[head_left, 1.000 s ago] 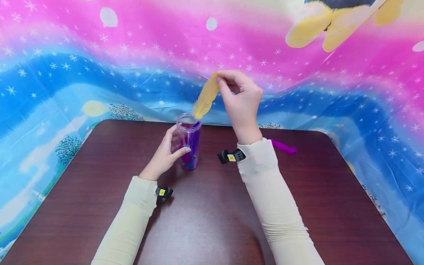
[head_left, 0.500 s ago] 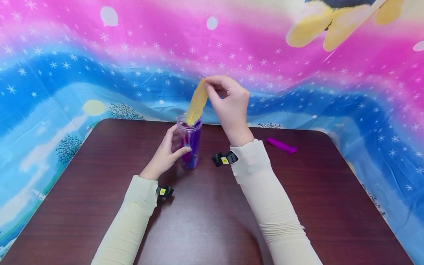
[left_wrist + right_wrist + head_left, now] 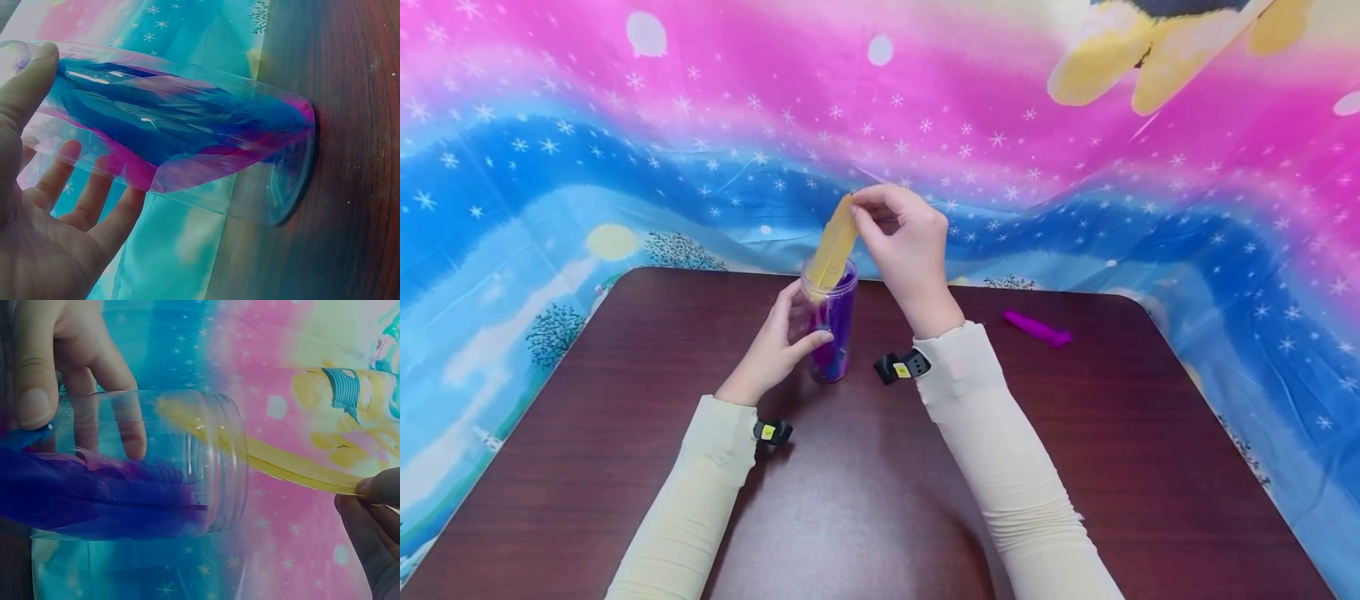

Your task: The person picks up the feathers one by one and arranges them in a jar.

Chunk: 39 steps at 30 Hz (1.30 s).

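A clear jar (image 3: 833, 350) stands upright on the table, its screw-threaded mouth uncovered. Inside it are several purple, blue and pink feathers (image 3: 187, 119). My left hand (image 3: 767, 350) holds the jar from the left side, thumb in front and fingers curved behind. Above the mouth, my right hand (image 3: 906, 246) pinches a yellow feather (image 3: 835, 246) at its upper end between thumb and fingertips. The right wrist view shows the yellow feather's (image 3: 300, 465) soft lower end inside the jar's neck, while its upper part sticks out.
A bright purple feather (image 3: 1037, 329) lies on the dark brown table (image 3: 850, 500) to the right of the right forearm. Behind the table hangs a pink and blue snowflake cloth (image 3: 775, 125).
My right hand has moved left and down, bringing the yellow feather's lower end from above the rim into the jar. My left hand and the jar have stayed in place.
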{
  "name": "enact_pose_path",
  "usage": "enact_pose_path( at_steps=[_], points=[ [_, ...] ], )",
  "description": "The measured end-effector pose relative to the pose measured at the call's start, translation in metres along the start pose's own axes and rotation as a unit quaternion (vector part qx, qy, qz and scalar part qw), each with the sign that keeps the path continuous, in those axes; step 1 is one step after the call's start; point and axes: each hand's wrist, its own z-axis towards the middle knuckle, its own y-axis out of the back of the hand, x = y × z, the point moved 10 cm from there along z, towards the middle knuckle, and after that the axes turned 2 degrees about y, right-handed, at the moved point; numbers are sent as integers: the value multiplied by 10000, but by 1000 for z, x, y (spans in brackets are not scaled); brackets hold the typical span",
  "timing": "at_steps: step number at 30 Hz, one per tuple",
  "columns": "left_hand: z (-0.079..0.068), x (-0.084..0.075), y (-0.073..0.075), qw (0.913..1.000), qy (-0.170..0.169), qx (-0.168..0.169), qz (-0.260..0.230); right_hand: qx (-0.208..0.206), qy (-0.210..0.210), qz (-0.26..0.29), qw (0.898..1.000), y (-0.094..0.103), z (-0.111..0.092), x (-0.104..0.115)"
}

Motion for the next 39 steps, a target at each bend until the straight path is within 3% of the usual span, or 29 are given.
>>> enact_pose_path(
  at_steps=[12,20,39],
  points=[
    [0,-1,1,10000,-71,-9,20,706,-332,-43,9969,-21,-7,-4],
    [1,-1,0,10000,-61,-2,11,1026,-260,-269,9940,-28,-10,-5],
    [0,-1,1,9998,-24,-38,211,1523,-435,-437,9864,-45,-25,-14]
  ],
)
